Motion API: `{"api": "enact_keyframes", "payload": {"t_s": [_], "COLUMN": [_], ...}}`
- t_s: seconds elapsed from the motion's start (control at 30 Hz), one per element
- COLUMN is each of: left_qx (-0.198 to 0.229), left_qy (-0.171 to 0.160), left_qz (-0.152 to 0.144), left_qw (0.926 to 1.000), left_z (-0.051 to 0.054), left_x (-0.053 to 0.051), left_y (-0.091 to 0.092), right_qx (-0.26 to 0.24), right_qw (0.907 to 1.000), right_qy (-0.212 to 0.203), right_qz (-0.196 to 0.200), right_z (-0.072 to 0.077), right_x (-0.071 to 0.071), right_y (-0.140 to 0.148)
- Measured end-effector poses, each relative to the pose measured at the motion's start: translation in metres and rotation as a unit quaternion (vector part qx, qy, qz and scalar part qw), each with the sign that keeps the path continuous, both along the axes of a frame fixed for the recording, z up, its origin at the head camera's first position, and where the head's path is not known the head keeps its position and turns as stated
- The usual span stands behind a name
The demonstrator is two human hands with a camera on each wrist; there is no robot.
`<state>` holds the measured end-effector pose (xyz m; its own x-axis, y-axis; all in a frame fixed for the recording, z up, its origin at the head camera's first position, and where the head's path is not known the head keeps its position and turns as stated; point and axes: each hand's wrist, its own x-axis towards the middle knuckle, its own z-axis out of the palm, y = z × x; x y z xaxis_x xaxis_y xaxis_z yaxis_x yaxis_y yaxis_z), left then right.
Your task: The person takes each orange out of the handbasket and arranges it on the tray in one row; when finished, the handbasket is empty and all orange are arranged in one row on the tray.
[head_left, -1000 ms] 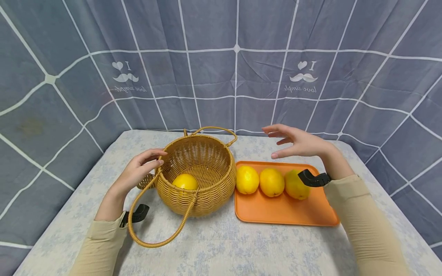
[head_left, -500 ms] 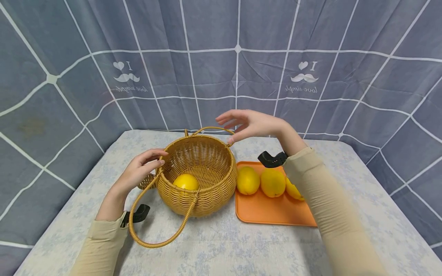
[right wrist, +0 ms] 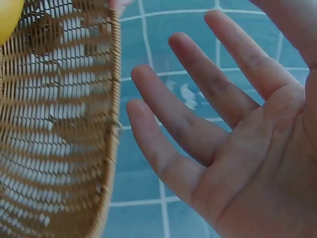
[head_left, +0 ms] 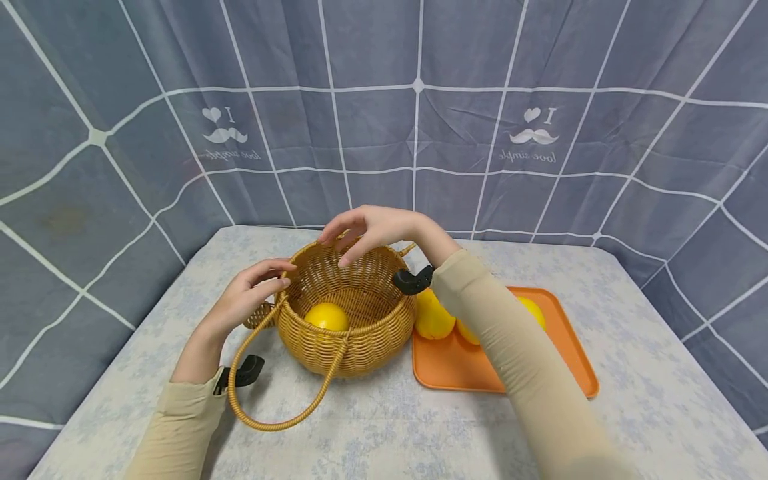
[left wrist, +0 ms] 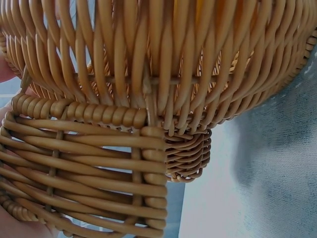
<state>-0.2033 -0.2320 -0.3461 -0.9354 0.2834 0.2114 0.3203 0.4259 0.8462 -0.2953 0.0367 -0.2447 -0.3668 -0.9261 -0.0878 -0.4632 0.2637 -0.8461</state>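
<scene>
A round wicker basket (head_left: 345, 353) stands on the table, its long handle lying over toward the front left. One round yellow fruit (head_left: 327, 316) sits inside it. My left hand (head_left: 243, 297) holds the basket at its left rim, with fingertips bent over the edge; in the left wrist view, a small woven projection (left wrist: 84, 163) hides most of that hand. My right hand (head_left: 375, 230) hovers over the basket's back rim, holding nothing. Its fingers (right wrist: 193, 129) are spread and slightly bent in the right wrist view, apart from the wicker.
An orange tray (head_left: 456, 373) lies right of the basket. Several yellow fruits, including a partly covered one (head_left: 433, 319), sit on it; my right sleeve (head_left: 516, 340) crosses in front of them. A grey-blue checked curtain (head_left: 384, 133) hangs behind the table.
My right hand has swept left from above the tray to above the basket, staying without anything in it. The left hand and the basket have kept their places.
</scene>
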Motion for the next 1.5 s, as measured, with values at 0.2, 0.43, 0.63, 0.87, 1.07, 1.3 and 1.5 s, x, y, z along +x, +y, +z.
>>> {"api": "enact_keyframes", "payload": {"t_s": [0.2, 0.43, 0.63, 0.87, 1.07, 1.3, 1.5], "left_qx": [0.004, 0.008, 0.006, 0.008, 0.007, 0.002, 0.008], "left_qy": [-0.007, -0.007, -0.011, -0.012, -0.016, -0.020, -0.017], "left_qz": [-0.001, -0.003, 0.001, 0.005, 0.006, 0.007, 0.002], "left_qw": [1.0000, 0.9999, 0.9999, 0.9999, 0.9998, 0.9998, 0.9998], "left_z": [0.001, 0.001, 0.002, 0.002, 0.002, 0.004, 0.004], "left_x": [0.000, 0.000, 0.001, 0.000, 0.000, 0.002, 0.001], "left_y": [0.001, 0.000, 0.000, 0.001, 0.002, 0.001, 0.002], "right_qx": [0.053, 0.099, 0.105, 0.106, 0.124, 0.128, 0.143], "right_qw": [0.9982, 0.9938, 0.9929, 0.9909, 0.9888, 0.9857, 0.9824], "right_qy": [-0.007, -0.009, -0.006, -0.003, 0.008, 0.028, 0.047], "right_qz": [0.027, 0.049, 0.056, 0.083, 0.083, 0.106, 0.111], "right_z": [-0.010, -0.024, -0.038, -0.049, -0.057, -0.065, -0.068], "right_x": [-0.003, -0.004, -0.005, -0.008, -0.009, -0.009, -0.009], "right_y": [-0.017, -0.030, -0.039, -0.046, -0.048, -0.052, -0.054]}}
